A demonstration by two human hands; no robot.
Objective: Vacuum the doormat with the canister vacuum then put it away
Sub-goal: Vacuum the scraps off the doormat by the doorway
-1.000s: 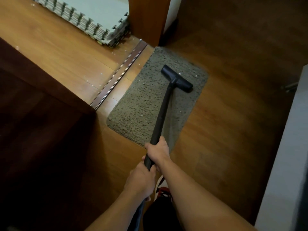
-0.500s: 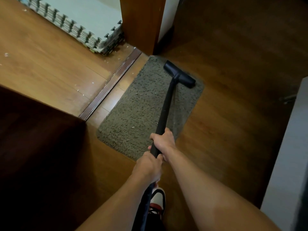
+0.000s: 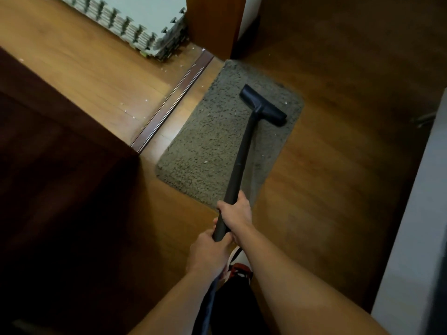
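Drawn back a little since half a second ago, the vacuum head (image 3: 263, 105) now sits short of the far edge of the doormat (image 3: 205, 146), on its right half. The doormat lies on the wooden floor (image 3: 326, 165) beside the door track (image 3: 169, 105). Both hands are still clenched around the black wand (image 3: 239, 160), the right hand (image 3: 235, 211) higher up and the left hand (image 3: 208, 252) just behind it. Pale crumbs dot the mat. Stacked foam tiles (image 3: 135, 22) sit beyond the track.
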